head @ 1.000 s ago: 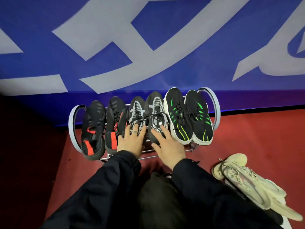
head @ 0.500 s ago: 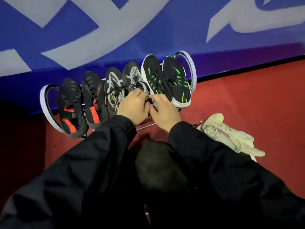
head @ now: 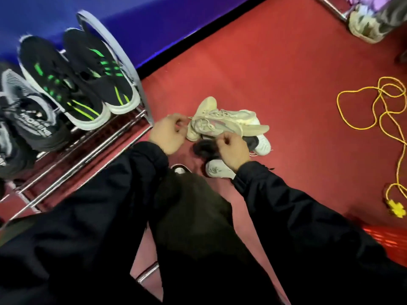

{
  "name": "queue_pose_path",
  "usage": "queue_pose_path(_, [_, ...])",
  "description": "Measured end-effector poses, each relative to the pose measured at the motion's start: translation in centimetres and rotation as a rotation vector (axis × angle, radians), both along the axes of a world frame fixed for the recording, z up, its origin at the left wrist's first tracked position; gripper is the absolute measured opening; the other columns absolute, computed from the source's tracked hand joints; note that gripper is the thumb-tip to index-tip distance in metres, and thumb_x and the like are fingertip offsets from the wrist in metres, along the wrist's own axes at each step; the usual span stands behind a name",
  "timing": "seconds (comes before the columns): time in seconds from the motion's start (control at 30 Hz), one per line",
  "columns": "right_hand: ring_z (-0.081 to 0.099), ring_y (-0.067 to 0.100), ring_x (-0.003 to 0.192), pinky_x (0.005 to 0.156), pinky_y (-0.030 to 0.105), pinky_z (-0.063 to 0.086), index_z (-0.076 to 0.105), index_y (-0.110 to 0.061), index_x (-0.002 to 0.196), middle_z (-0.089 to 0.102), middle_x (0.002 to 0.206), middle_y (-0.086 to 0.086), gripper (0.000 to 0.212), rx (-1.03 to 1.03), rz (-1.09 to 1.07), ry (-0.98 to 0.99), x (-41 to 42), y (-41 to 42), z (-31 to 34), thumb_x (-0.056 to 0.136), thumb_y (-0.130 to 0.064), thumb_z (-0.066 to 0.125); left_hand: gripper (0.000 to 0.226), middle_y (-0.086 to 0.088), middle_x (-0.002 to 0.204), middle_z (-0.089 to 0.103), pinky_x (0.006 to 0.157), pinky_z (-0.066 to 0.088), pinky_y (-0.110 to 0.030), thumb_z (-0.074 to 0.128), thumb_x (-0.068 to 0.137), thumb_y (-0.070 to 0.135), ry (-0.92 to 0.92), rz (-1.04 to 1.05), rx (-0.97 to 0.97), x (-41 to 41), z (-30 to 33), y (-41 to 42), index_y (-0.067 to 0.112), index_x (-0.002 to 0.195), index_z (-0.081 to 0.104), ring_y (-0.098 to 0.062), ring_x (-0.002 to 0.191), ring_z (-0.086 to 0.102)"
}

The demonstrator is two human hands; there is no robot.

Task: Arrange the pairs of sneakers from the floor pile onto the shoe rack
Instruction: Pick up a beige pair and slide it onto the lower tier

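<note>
Two cream sneakers [head: 222, 123] lie stacked on the red floor just right of the shoe rack [head: 88, 148], on top of a black-and-white sneaker [head: 261, 144] and a dark shoe [head: 203, 148]. My left hand [head: 168, 134] is at the heel end of the cream sneakers, its fingers pinched at a lace. My right hand [head: 231, 150] is curled over the dark shoe, and what it grips is hidden. On the rack stand a black-and-green pair [head: 72, 80] and a grey-and-black sneaker [head: 33, 119].
A yellow cord [head: 374, 106] with a yellow plug [head: 396, 209] loops over the floor at the right. A red basket [head: 387, 238] sits at the lower right. Another person's shoe [head: 363, 27] is at the top right. A blue wall [head: 154, 29] backs the rack.
Both hands left the grey-and-black sneakers on the rack and moved right and down to the floor pile. My view swung right and down with them.
</note>
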State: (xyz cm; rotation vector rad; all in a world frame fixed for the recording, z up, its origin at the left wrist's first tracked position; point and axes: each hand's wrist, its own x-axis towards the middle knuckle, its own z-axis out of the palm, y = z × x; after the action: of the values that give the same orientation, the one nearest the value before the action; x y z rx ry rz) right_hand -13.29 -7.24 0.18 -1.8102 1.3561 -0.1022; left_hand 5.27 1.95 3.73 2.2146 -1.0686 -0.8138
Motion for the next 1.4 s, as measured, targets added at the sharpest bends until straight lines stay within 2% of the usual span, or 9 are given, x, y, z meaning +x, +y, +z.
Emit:
queue_pose_path(0.23, [0.058, 0.036, 0.120, 0.107, 0.044, 0.047, 0.045, -0.006, 0.140, 0.056, 0.134, 0.018, 0.057, 0.190, -0.411, 0.061, -1.5, -7.8, -11.0, 0.089, -0.028, 0.060, 0.031, -0.003, 0.122, 0.068, 0.091, 0.046, -0.025, 0.059, 0.095, 0.022, 0.124, -0.013, 0.103, -0.4, -6.9, -2.2, 0.019, 0.125, 0.065, -0.019, 0.103, 0.067])
queue_pose_path(0.33, [0.064, 0.034, 0.118, 0.109, 0.049, 0.048, 0.040, -0.013, 0.143, 0.065, 0.127, 0.012, 0.081, 0.312, -0.549, -0.066, -2.0, -11.0, -18.4, 0.072, -0.042, 0.068, 0.038, -0.003, 0.103, 0.070, 0.081, 0.051, -0.031, 0.052, 0.088, 0.034, 0.160, -0.001, 0.122, 0.3, -8.2, -1.2, 0.024, 0.123, 0.064, -0.026, 0.090, 0.069])
queue_pose_path(0.4, [0.069, 0.039, 0.106, 0.100, 0.056, 0.053, 0.040, -0.019, 0.130, 0.068, 0.111, 0.009, 0.075, 0.340, -0.607, -0.105, -1.5, -11.6, -20.4, 0.066, -0.046, 0.069, 0.036, -0.003, 0.097, 0.066, 0.076, 0.049, -0.030, 0.054, 0.091, 0.030, 0.200, -0.009, 0.109, 0.6, -9.0, -0.2, 0.020, 0.124, 0.063, -0.023, 0.079, 0.066])
queue_pose_path(0.6, [0.068, 0.027, 0.091, 0.091, 0.049, 0.057, 0.062, -0.040, 0.105, 0.071, 0.095, -0.004, 0.016, 0.204, -0.544, -0.313, 0.3, -8.0, -13.9, 0.090, -0.040, 0.059, 0.045, -0.010, 0.120, 0.058, 0.101, 0.044, -0.030, 0.062, 0.090, 0.020, 0.077, -0.019, 0.060, 0.9, -9.9, 0.1, 0.011, 0.134, 0.059, -0.027, 0.113, 0.059])
queue_pose_path(0.77, [0.049, 0.020, 0.057, 0.053, 0.029, 0.048, 0.067, -0.016, 0.114, 0.058, 0.077, 0.006, 0.016, 0.387, -0.434, -0.618, -3.0, -5.6, -7.2, 0.103, -0.019, 0.056, 0.094, -0.017, 0.157, 0.030, 0.120, 0.025, -0.047, 0.070, 0.075, 0.047, 0.053, 0.069, 0.226, 1.5, -9.3, -1.7, 0.022, 0.155, 0.027, -0.033, 0.146, 0.028])
queue_pose_path(0.87, [0.046, 0.018, 0.055, 0.053, 0.029, 0.050, 0.064, -0.006, 0.125, 0.053, 0.075, 0.011, 0.026, 0.506, -0.379, -0.653, -4.6, -5.3, -6.5, 0.103, -0.019, 0.057, 0.084, -0.019, 0.127, 0.061, 0.086, 0.056, -0.032, 0.079, 0.065, 0.041, 0.343, 0.084, 0.252, 1.9, -10.1, -1.4, 0.017, 0.139, 0.045, -0.019, 0.104, 0.066])
queue_pose_path(1.0, [0.063, 0.016, 0.081, 0.074, 0.029, 0.057, 0.062, -0.017, 0.128, 0.065, 0.099, 0.002, 0.039, 0.668, -0.543, -0.597, -5.0, -6.8, -7.7, 0.100, -0.043, 0.059, 0.038, -0.013, 0.088, 0.065, 0.041, 0.049, -0.018, 0.080, 0.084, 0.013, 0.526, 0.269, 0.169, 0.4, -10.9, -0.5, 0.013, 0.107, 0.050, -0.015, 0.062, 0.066])
queue_pose_path(1.2, [0.055, 0.017, 0.058, 0.055, 0.030, 0.051, 0.051, -0.007, 0.117, 0.058, 0.078, 0.004, 0.040, 0.510, -0.960, -0.328, -4.2, -10.9, -13.7, 0.095, -0.040, 0.061, 0.053, -0.014, 0.095, 0.069, 0.070, 0.061, -0.046, 0.075, 0.087, 0.042, 0.416, 0.562, 0.163, 0.1, -11.0, 1.4, 0.006, 0.114, 0.048, -0.030, 0.073, 0.068])
queue_pose_path(1.4, [0.069, 0.026, 0.080, 0.068, 0.040, 0.061, 0.041, -0.021, 0.126, 0.065, 0.103, 0.009, 0.048, 0.432, -1.118, -0.322, -2.9, -15.7, -15.5, 0.091, -0.047, 0.063, 0.054, -0.016, 0.091, 0.069, 0.065, 0.062, -0.056, 0.075, 0.085, 0.047, 0.497, 0.471, 0.159, 0.2, -10.5, 3.4, 0.008, 0.113, 0.052, -0.031, 0.072, 0.070])
